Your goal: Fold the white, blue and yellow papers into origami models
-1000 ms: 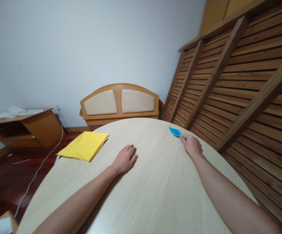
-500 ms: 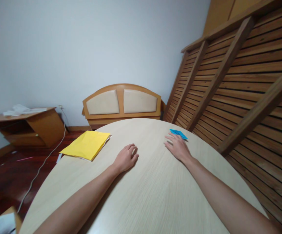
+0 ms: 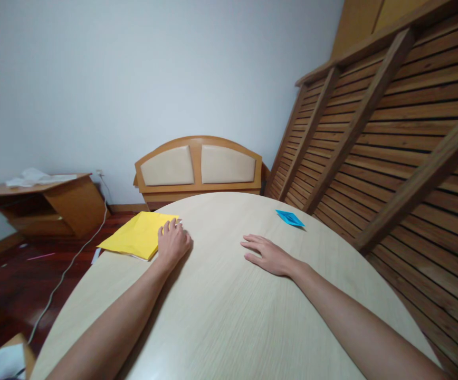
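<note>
A round pale wooden table (image 3: 229,316) fills the lower view. At its far left edge lies a stack of yellow paper (image 3: 136,240); my left hand (image 3: 172,243) rests on the stack's right corner, fingers curled over the paper. My right hand (image 3: 266,254) lies flat on the bare tabletop near the middle, fingers spread, holding nothing. A small folded blue paper piece (image 3: 289,217) sits by itself near the far right edge, well apart from my right hand.
Behind the table a wooden headboard (image 3: 198,169) with padded panels leans on the white wall. A slatted wooden bed frame (image 3: 391,132) stands tilted along the right. A low wooden cabinet (image 3: 43,203) and a cable on the dark floor are at left.
My right hand let go of the blue folded paper and drew back toward the table's middle. My left hand slid left onto the corner of the yellow stack.
</note>
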A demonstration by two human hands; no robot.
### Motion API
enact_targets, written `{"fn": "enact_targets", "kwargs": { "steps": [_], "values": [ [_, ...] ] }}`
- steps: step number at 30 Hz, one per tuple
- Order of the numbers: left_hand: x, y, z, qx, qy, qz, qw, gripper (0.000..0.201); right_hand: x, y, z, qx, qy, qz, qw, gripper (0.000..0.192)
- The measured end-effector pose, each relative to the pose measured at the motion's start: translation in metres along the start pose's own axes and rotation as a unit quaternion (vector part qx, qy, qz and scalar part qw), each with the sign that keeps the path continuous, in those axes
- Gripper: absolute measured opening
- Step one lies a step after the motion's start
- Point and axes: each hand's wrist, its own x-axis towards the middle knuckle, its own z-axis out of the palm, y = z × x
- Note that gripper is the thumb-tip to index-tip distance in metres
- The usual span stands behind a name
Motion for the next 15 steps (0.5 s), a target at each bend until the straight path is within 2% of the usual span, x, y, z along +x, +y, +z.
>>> {"fn": "enact_targets", "kwargs": {
  "steps": [6, 15],
  "values": [
    [0.002, -0.009, 0.004, 0.021, 0.006, -0.029, 0.999, 0.041, 0.0, -0.001, 0.0, -0.013, -0.007, 0.002, 1.0, 0.051],
    [0.006, -0.015, 0.004, -0.004, -0.072, -0.06, 0.996, 0.05, 0.0, -0.002, 0.0, -0.015, -0.012, 0.005, 1.0, 0.052]
  ]
}}
